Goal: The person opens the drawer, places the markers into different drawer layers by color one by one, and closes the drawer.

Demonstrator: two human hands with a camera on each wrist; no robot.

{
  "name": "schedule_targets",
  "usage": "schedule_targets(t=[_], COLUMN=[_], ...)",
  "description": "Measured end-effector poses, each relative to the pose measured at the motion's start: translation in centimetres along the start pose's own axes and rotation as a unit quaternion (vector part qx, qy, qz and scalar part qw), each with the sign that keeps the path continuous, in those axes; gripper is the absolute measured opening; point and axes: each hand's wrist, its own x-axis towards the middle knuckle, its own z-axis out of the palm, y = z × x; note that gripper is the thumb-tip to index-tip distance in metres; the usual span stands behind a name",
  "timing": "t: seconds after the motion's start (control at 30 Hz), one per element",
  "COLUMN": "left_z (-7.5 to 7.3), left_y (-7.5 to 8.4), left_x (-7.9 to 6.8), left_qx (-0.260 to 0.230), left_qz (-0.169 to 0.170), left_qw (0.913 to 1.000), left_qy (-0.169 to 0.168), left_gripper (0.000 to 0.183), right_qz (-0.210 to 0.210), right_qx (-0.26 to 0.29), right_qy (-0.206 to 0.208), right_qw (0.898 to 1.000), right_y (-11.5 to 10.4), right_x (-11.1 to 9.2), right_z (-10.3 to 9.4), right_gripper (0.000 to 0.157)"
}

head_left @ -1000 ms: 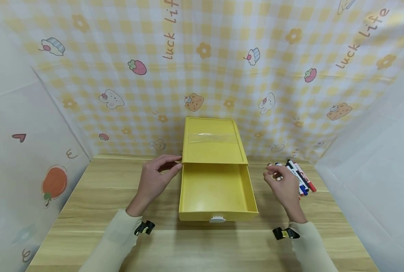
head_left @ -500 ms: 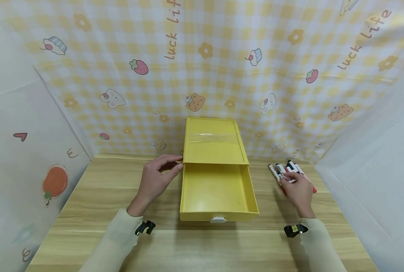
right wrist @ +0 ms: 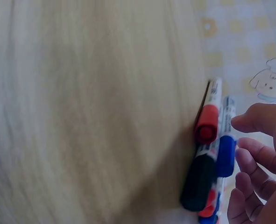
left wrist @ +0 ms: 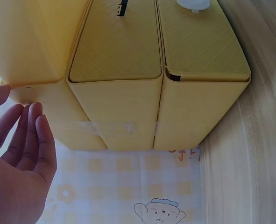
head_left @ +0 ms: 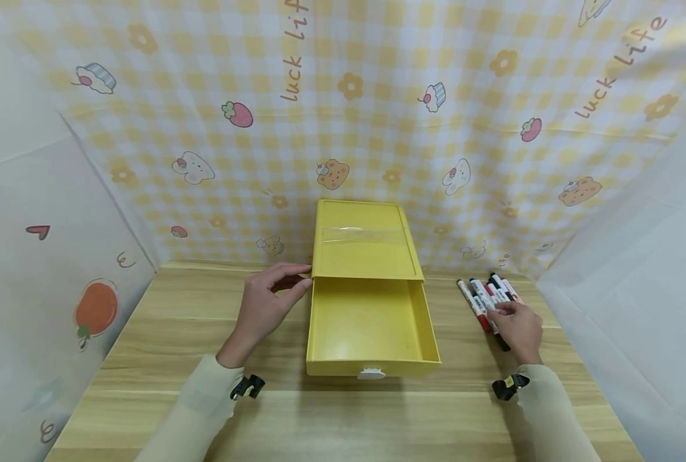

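The yellow drawer box (head_left: 361, 247) stands at the back of the table, its top drawer (head_left: 366, 327) pulled out and bare inside. My left hand (head_left: 270, 301) touches the box's left side near the front upper edge, fingers loosely extended; the left wrist view shows its fingertips against the yellow wall. Over on the right, my right hand (head_left: 518, 330) reaches down to a cluster of markers (head_left: 474, 303). In the right wrist view, its thumb and forefinger are parted beside a blue-capped marker (right wrist: 226, 156). Red-capped (right wrist: 207, 123) and black-capped (right wrist: 198, 184) markers lie alongside it.
Two closed drawers, one with a black handle (left wrist: 123, 7) and one with a white handle (left wrist: 194, 4), are stacked below the pulled-out one. Clear tape (head_left: 362, 235) crosses the box top. A checked cloth (head_left: 377, 128) hangs behind; white sheets flank the wooden table (head_left: 192, 327).
My right hand has come down from beside the markers, then shifted right and toward me across them, uncovering the leftmost ones. My left hand has stayed at the box.
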Motion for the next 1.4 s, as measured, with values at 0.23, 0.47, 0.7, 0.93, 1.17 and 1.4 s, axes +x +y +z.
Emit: schedule_targets(t=[0.23,0.47,0.7,0.93,1.17,1.4], left_z=[0.1,0.0,0.0,0.0,0.0,0.0], left_y=[-0.1,-0.1,-0.2,-0.1,-0.1,0.0], left_x=[0.0,0.0,-0.1,-0.1,-0.1,0.0], left_qx=[-0.002,-0.002,0.001,0.009,0.009,0.005], left_qz=[-0.001,-0.001,-0.001,-0.003,-0.003,0.004], left_qw=[1.0,1.0,1.0,1.0,1.0,1.0], left_qy=[0.002,0.0,0.0,0.001,-0.001,0.0], left_gripper=[0.022,0.023,0.023,0.022,0.023,0.023], right_qz=[0.013,0.01,0.017,0.021,0.045,0.083], right_qx=[-0.013,-0.017,-0.015,-0.003,0.03,0.078], right_qy=[-0.008,-0.011,-0.017,-0.013,0.001,-0.006], right_qw=[1.0,1.0,1.0,1.0,0.999,0.993], right_y=[1.0,1.3,1.2,1.1,0.6,-0.8], right_x=[0.2,0.4,0.4,0.2,0.3,0.2], right_z=[0.3,0.6,0.7,0.7,0.8,0.1], right_gripper=[0.034,0.032,0.032,0.031,0.036,0.039])
